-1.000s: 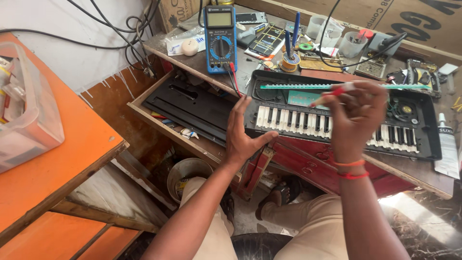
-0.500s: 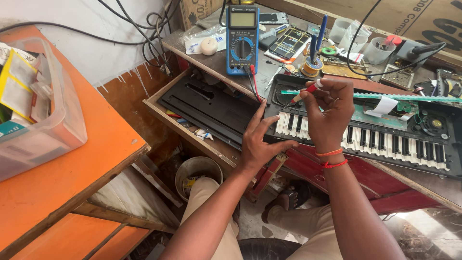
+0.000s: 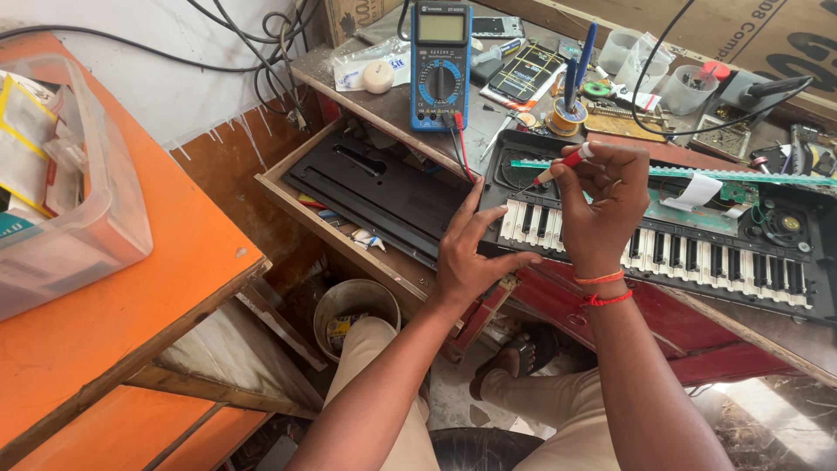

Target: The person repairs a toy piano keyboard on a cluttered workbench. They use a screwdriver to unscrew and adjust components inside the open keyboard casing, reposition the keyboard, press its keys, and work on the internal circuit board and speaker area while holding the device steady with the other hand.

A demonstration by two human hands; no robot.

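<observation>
An opened black electronic keyboard (image 3: 697, 253) lies on the workbench, with a green circuit strip (image 3: 750, 179) along its back. My left hand (image 3: 471, 253) rests with fingers spread on the keyboard's left end. My right hand (image 3: 602, 201) pinches a small red and white screwdriver (image 3: 562, 164), whose tip points down at the keyboard's upper left corner.
A blue multimeter (image 3: 440, 65) stands behind the keyboard, its leads trailing forward. A black cover panel (image 3: 375, 187) lies in the open drawer. A clear plastic bin (image 3: 61, 192) sits on the orange table at left. Small parts, cups and wires crowd the bench's back.
My view has shifted, so the bench sits further right. My right hand has moved left along the keyboard with the screwdriver, toward its upper left corner. My left hand stays on the keyboard's end.
</observation>
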